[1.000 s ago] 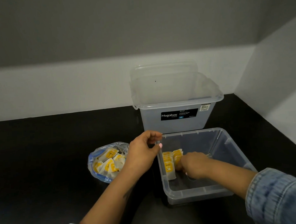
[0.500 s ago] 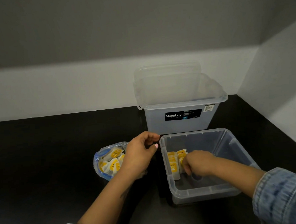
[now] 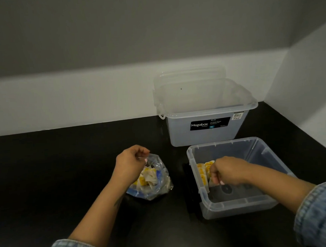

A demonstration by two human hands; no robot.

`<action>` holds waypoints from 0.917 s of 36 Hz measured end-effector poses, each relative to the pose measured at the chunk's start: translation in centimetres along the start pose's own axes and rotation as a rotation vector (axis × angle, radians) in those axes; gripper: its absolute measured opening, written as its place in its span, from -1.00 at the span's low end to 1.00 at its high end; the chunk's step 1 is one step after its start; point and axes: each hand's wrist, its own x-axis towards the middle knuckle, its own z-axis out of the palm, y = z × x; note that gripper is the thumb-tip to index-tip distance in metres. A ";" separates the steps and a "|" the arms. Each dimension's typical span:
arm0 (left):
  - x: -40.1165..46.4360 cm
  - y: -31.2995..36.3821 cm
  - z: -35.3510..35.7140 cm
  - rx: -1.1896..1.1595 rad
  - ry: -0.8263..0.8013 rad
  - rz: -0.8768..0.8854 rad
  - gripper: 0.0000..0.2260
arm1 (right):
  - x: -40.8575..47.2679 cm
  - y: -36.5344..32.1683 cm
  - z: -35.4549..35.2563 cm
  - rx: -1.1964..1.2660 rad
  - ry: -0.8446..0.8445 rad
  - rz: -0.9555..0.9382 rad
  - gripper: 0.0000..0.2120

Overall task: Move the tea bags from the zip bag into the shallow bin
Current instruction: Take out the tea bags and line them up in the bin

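The left hand (image 3: 131,164) is pinching the zip bag (image 3: 155,181) mouth open for access while the right hand (image 3: 227,172), fingers curled, is lining tea bags (image 3: 202,171) against the shallow bin (image 3: 253,203) wall.

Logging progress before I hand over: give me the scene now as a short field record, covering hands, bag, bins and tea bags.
left hand: pinches the top edge of the zip bag, holding it up
right hand: inside the shallow bin, fingers curled on tea bags
tea bags in bin: a row along its left wall
tea bags in zip bag: several left
tall Megabox bin: behind the shallow bin, no tea bags seen in it
surface: black countertop
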 end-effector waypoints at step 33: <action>0.4 -0.3 -1.5 0.367 -0.121 0.161 -0.91 | -0.3 -4.9 -2.2 0.332 0.432 0.043 -0.94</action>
